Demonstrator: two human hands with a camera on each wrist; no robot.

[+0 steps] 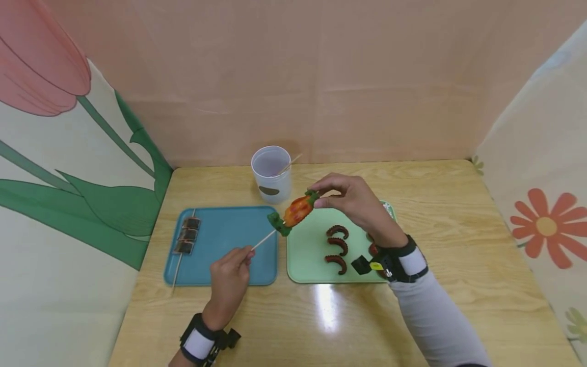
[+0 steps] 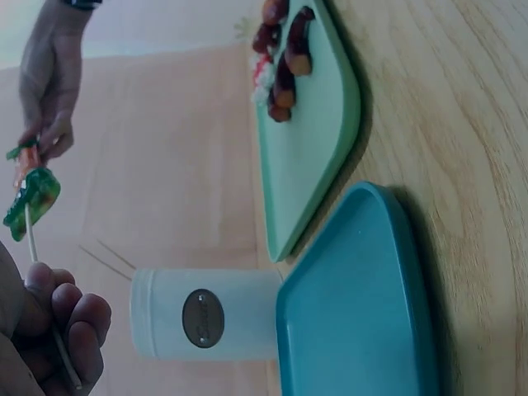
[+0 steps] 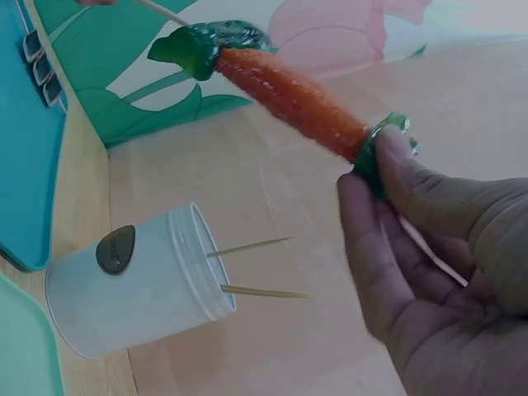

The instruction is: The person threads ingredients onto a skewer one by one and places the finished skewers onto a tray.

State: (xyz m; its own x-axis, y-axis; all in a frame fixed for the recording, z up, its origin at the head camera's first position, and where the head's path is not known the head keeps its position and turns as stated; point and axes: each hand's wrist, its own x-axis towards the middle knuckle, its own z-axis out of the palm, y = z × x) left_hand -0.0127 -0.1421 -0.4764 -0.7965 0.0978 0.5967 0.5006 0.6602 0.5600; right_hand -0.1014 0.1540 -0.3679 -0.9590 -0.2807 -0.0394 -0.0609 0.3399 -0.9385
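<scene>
In the head view my left hand (image 1: pixel 229 275) grips the bare lower part of a wooden skewer (image 1: pixel 263 240), held tilted above the trays. A glossy green leafy-looking piece (image 1: pixel 277 223) sits on the stick, then a long orange-red food piece (image 1: pixel 298 210). At the far end is a second green piece (image 1: pixel 312 197), which my right hand (image 1: pixel 353 205) pinches between thumb and fingers. The right wrist view shows that pinch closely, the thumb lying over the green piece (image 3: pixel 371 169). The left wrist view shows the stick (image 2: pixel 31 235) running through my curled left fingers.
A blue tray (image 1: pixel 238 244) on the left bears a skewer of dark wrapped pieces (image 1: pixel 187 235). On the green tray (image 1: pixel 304 265) lie several curved brown-red pieces (image 1: pixel 338 246) and others partly behind my right wrist. A white cup (image 1: pixel 273 178) with sticks stands behind.
</scene>
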